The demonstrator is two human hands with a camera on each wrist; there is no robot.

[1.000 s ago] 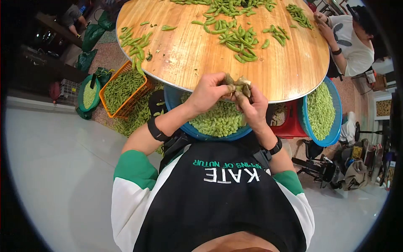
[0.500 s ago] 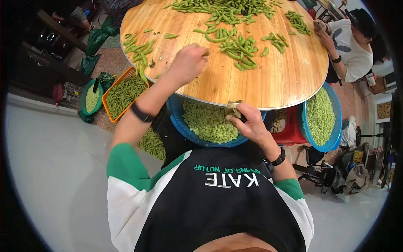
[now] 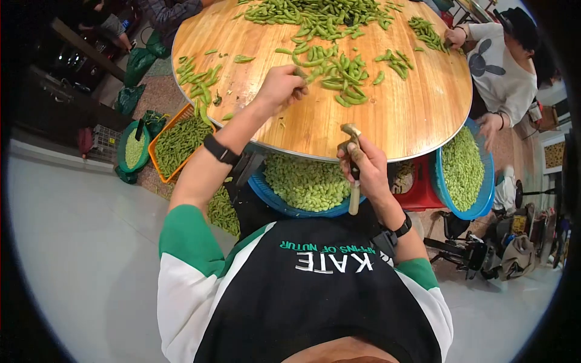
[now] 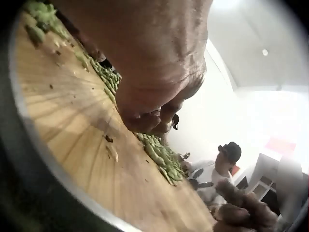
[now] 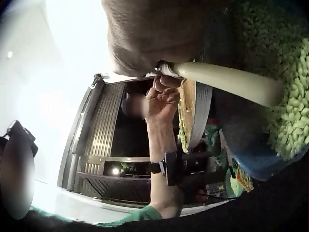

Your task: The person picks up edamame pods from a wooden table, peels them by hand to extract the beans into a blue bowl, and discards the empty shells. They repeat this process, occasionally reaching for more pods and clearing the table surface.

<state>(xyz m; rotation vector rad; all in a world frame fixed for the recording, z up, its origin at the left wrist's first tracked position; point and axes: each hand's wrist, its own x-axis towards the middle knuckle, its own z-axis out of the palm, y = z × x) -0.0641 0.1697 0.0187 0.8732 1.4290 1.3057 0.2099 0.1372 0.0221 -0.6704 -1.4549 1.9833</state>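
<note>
In the head view my left hand (image 3: 283, 89) reaches over the wooden table, fingers curled at the near edge of a pile of green soybean pods (image 3: 346, 75). A green pod (image 3: 312, 75) sticks out from its fingertips. My right hand (image 3: 368, 162) is at the table's front edge, above a blue basin (image 3: 266, 196) of shelled beans (image 3: 308, 178). It grips a slim tool (image 3: 354, 202) with a dark middle and a pale rounded shaft. The pale shaft (image 5: 227, 81) points toward the beans in the right wrist view; the fingers round it are mostly hidden.
More pods (image 3: 203, 78) lie at the table's left edge, above an orange crate (image 3: 183, 112). Another blue basin (image 3: 488, 193) of beans stands right of a red stool (image 3: 426, 181). Another person (image 3: 502, 66) sits at the table's right side.
My hands were together at the table's front edge; my left hand has since gone up and left to the pods. My right hand has turned, bringing the tool into sight.
</note>
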